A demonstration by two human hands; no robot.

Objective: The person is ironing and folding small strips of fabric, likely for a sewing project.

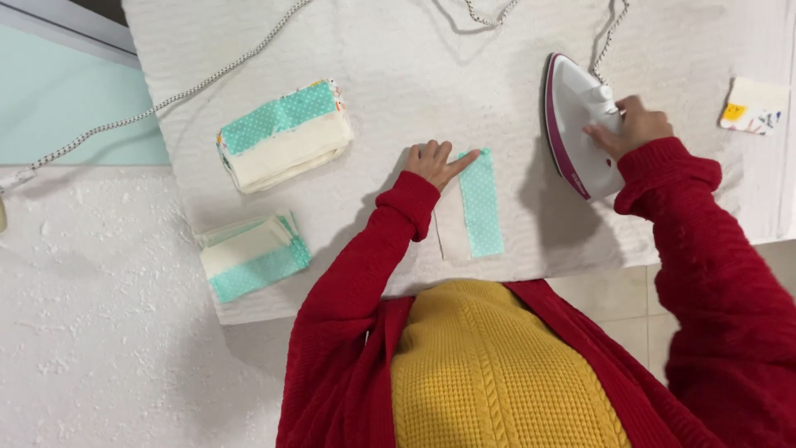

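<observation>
Fabric strip (pixel 481 203), frame centre: teal with white dots. Iron (pixel 578 124), upper right: white with magenta edge. Folded stack (pixel 284 135), upper left: teal dotted band over cream. Second stack (pixel 253 255), lower left: cream and teal. Sleeves: red knit. Sweater: mustard yellow cable knit. Cord: white-and-black braid.

Your left hand (pixel 431 163) rests on the pad (pixel 398 75), fingertips touching the top of the fabric strip (pixel 481 203) lying directly before you. Right of the strip stands the iron (pixel 576 124), under your right hand (pixel 634 126). Two stacks of folded cloth, one (pixel 283 135) behind the other (pixel 253 257), lie well left. A small scrap (pixel 753 105) sits far right.
</observation>
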